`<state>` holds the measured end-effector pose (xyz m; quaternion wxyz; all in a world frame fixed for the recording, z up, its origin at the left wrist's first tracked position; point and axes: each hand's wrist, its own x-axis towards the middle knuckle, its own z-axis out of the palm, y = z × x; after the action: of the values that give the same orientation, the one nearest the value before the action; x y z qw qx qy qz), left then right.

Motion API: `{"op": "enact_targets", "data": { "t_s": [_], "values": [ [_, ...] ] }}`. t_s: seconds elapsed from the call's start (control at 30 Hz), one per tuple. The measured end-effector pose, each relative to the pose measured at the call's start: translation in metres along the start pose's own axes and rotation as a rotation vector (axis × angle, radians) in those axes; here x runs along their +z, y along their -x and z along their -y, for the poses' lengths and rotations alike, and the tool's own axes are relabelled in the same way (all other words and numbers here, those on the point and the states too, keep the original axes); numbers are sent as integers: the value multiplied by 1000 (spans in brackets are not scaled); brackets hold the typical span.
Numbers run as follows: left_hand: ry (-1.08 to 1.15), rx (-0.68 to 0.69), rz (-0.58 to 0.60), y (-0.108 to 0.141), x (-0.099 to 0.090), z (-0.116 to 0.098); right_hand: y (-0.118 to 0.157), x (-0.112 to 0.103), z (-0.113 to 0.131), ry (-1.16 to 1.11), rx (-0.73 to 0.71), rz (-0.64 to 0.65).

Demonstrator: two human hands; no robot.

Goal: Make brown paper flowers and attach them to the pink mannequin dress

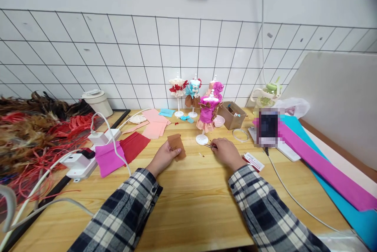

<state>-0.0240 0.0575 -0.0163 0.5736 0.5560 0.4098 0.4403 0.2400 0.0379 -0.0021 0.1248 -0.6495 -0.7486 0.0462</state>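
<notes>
A small piece of brown crepe paper (pixel 176 142) is pinched between the thumb and fingers of my left hand (pixel 165 157), just above the table. My right hand (pixel 226 151) is low on the wood with its fingers closed round a slim metal tool (pixel 208 145). Only the tool's tip shows, so its exact kind is hidden. Between my hands stands a mini dress form (pixel 206 116) in a magenta and peach paper dress, on a round white base. Tiny brown scraps (pixel 203 156) lie in front of it.
Behind are more dress forms (pixel 178 95), a box (pixel 232 115) and a pink bowl (pixel 219 121). Crepe sheets (pixel 111 158) and a power strip (pixel 85 165) with cables lie left. A wire coil (pixel 240 136), a phone (pixel 268 128) and long paper strips (pixel 324 161) are right.
</notes>
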Motion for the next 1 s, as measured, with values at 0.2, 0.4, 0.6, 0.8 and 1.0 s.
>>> {"op": "enact_targets", "data": {
  "t_s": [0.2, 0.4, 0.6, 0.8, 1.0],
  "values": [
    [2, -39, 167, 15, 23, 0, 1, 13, 32, -604, 2, -4],
    [-111, -21, 338, 26, 36, -4, 3, 34, 62, -1246, -11, 167],
    [-227, -109, 378, 31, 39, -9, 1, 34, 54, -1447, 220, 77],
    [-191, -169, 390, 32, 40, -13, 1, 29, 51, -1414, 249, 39],
    [-305, -137, 389, 34, 41, -11, -1, 33, 50, -1325, 236, -18]
  ]
}}
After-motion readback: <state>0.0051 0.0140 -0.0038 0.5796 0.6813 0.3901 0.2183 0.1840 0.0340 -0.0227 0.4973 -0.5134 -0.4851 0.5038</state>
